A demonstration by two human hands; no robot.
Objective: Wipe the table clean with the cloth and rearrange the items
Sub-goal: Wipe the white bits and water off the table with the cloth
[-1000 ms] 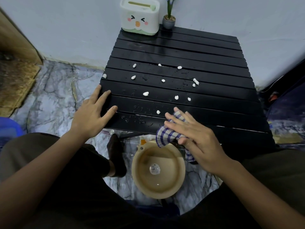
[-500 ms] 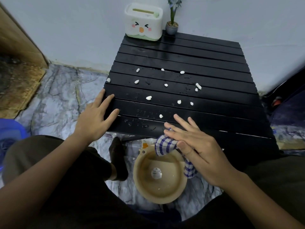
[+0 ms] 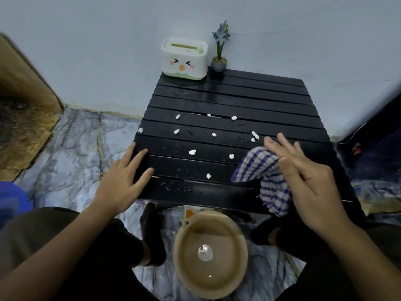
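My right hand [image 3: 303, 177] presses the checked cloth [image 3: 262, 172] flat-fingered at the slatted table's [image 3: 227, 101] four o'clock; my left hand [image 3: 123, 181] rests spread at eight o'clock.

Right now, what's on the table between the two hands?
In the head view, white crumbs and water droplets lie on the black slatted table between the left hand and the right hand pressing the checkered cloth.

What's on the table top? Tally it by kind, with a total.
white bits: 11 in view
tissue box: 1
potted flower: 1
checked cloth: 1
Total: 14
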